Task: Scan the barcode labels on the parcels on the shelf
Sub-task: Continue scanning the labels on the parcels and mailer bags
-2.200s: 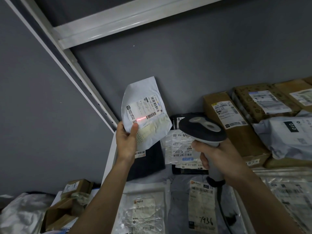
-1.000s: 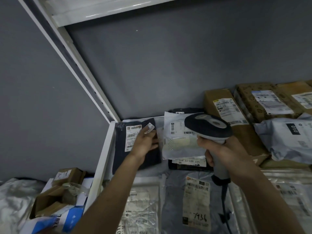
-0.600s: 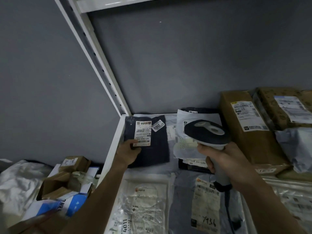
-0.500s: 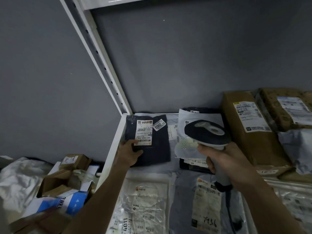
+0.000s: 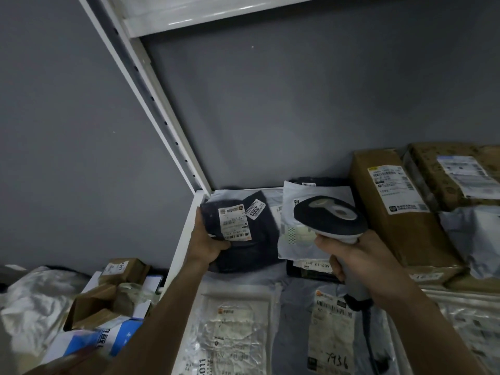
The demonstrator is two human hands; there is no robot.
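Where it merely touched, left hand (image 5: 209, 240) now grips dark parcel (image 5: 254, 247).

Dark parcel (image 5: 243, 234) up at the shelf's (image 5: 181, 247) back left corner, gripped at its left edge by the left hand (image 5: 208, 239), white barcode label (image 5: 234, 224) face up with a small "2003" sticker (image 5: 255, 209) beside it. Just right of it, a pale grey mailer (image 5: 305, 226) lies over a black parcel (image 5: 311, 269). The scanner (image 5: 331, 216), dark head and pale handle, sits in the right hand (image 5: 357, 258) above that mailer. Brown box (image 5: 400, 212) at right, label up.
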